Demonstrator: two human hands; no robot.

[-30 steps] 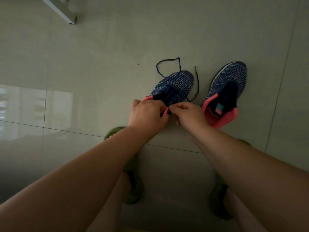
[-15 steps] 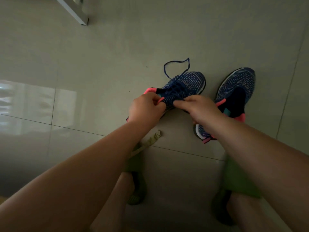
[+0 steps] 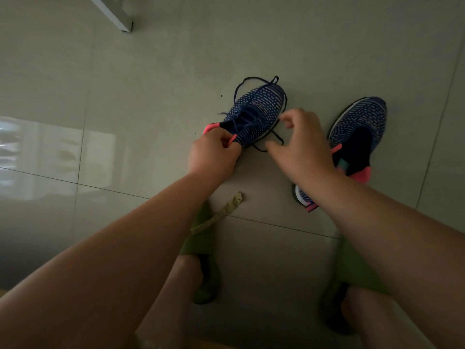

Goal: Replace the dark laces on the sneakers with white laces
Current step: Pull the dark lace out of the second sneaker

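Two blue knit sneakers with pink collars lie on the tiled floor. The left sneaker [image 3: 259, 109] carries a loosened dark lace [image 3: 273, 139] that loops past its toe and trails on the floor at its right side. My left hand [image 3: 214, 154] grips this sneaker's pink collar at the heel end. My right hand [image 3: 302, 149] hovers just right of it, thumb and curled fingers apart above the trailing lace, holding nothing that I can see. The right sneaker [image 3: 359, 127] shows no lace and lies partly under my right wrist. No white lace is in view.
My knees and feet in green slippers [image 3: 205, 293] are at the bottom, with a green drawstring [image 3: 226, 210] hanging over the floor. A pale metal furniture leg [image 3: 113, 13] stands at the top left. Bare grey tiles surround the shoes.
My right hand has come off the left sneaker's lacing and moved right, its fingers now spread. More dark lace lies loose beside the shoe. My left hand keeps its hold on the collar.
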